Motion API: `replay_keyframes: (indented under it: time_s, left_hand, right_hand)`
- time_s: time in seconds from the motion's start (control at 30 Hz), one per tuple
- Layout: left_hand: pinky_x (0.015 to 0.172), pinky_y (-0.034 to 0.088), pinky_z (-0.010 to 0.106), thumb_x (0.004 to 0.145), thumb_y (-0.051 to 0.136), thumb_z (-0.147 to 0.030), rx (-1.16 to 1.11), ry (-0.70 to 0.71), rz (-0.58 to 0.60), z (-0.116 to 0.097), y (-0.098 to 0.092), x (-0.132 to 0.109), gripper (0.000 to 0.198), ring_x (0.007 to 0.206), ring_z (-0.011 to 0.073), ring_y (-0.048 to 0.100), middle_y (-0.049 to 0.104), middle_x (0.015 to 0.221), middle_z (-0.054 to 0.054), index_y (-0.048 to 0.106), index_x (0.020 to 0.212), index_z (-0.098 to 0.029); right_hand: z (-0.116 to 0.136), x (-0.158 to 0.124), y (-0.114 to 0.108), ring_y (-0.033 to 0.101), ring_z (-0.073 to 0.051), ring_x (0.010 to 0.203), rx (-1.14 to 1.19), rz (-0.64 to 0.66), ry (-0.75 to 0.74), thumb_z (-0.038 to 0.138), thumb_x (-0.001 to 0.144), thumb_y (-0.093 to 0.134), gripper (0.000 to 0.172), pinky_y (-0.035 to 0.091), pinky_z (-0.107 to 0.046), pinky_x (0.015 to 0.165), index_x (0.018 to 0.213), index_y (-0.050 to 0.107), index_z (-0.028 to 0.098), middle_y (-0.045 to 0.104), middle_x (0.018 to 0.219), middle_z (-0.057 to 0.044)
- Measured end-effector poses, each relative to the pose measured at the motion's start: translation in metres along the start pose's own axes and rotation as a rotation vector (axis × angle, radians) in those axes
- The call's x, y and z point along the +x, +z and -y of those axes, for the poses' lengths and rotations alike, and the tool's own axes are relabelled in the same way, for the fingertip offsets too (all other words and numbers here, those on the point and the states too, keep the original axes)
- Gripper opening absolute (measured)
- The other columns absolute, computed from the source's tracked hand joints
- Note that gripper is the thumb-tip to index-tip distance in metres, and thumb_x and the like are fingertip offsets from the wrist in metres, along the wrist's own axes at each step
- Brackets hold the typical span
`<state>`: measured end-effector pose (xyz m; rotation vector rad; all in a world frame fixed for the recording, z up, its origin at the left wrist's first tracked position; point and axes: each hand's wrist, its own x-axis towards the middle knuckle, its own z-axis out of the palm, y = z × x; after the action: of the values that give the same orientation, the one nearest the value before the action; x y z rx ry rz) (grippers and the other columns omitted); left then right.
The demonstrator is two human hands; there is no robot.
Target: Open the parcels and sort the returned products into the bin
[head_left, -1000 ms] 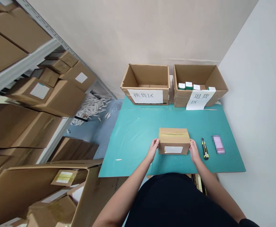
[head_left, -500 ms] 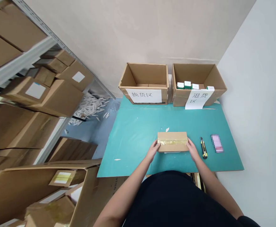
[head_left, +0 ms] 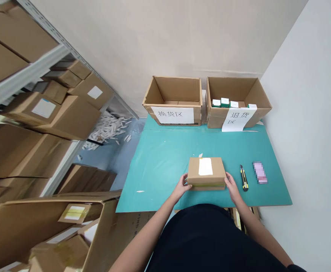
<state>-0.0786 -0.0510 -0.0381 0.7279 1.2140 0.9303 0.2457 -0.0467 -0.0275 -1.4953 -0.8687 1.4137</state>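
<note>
A closed cardboard box [head_left: 196, 170] sits near the front of the green table, between my hands. On its upper face is a white label [head_left: 205, 166], and yellowish tape runs along the side facing me. My left hand [head_left: 181, 186] grips the box's left end, thumb at the front corner. At the right end, the fingers of my right hand [head_left: 232, 186] press against the box's side. Just right of that hand lies a yellow and black utility knife [head_left: 244, 178]. Farther right is a pink, pixelated flat item [head_left: 260, 172].
Two open cartons with paper signs stand at the table's back: a left carton [head_left: 172, 101] and a right carton [head_left: 215, 120] holding several green-and-white small boxes. Shelves [head_left: 34, 75] stacked with boxes rise at left. A large open carton [head_left: 104, 226] of parcels stands at lower left.
The box has been turned between my hands: its taped face now points toward me, and the white label has come up on top. Both hands still hold its ends.
</note>
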Motion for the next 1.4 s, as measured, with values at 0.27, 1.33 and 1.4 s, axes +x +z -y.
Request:
replay_keyframes:
  time_s: [0.27, 1.33, 1.4]
  left_hand:
    - [0.110, 0.043, 0.048, 0.081, 0.068, -0.067, -0.062, -0.232, 0.034, -0.013, 0.004, -0.002, 0.068, 0.138, 0.0334, 0.050, 0.055, 0.149, 0.014, 0.060, 0.134, -0.026]
    - [0.112, 0.042, 0.050, 0.073, 0.077, -0.047, 0.031, 0.095, -0.063, -0.025, 0.021, 0.030, 0.064, 0.128, 0.0326, 0.058, 0.058, 0.145, 0.013, 0.062, 0.130, -0.021]
    - [0.113, 0.041, 0.049, 0.073, 0.077, -0.045, 0.037, 0.156, -0.041, -0.031, 0.020, 0.034, 0.063, 0.131, 0.0312, 0.056, 0.058, 0.145, 0.013, 0.061, 0.130, -0.022]
  right_hand:
    - [-0.007, 0.004, 0.004, 0.067, -0.035, 0.119, 0.006, -0.013, 0.132, 0.076, 0.074, 0.066, 0.068, 0.057, -0.053, 0.094, 0.122, 0.071, 0.027, 0.073, 0.126, -0.010]
    - [0.022, 0.027, 0.002, 0.050, -0.033, 0.140, 0.058, 0.027, -0.049, 0.050, 0.067, 0.083, 0.071, 0.039, -0.051, 0.117, 0.132, 0.064, 0.028, 0.060, 0.146, -0.007]
    - [0.027, 0.033, 0.000, 0.048, -0.032, 0.141, 0.067, 0.026, -0.083, 0.050, 0.068, 0.083, 0.072, 0.038, -0.050, 0.117, 0.133, 0.063, 0.027, 0.058, 0.147, -0.008]
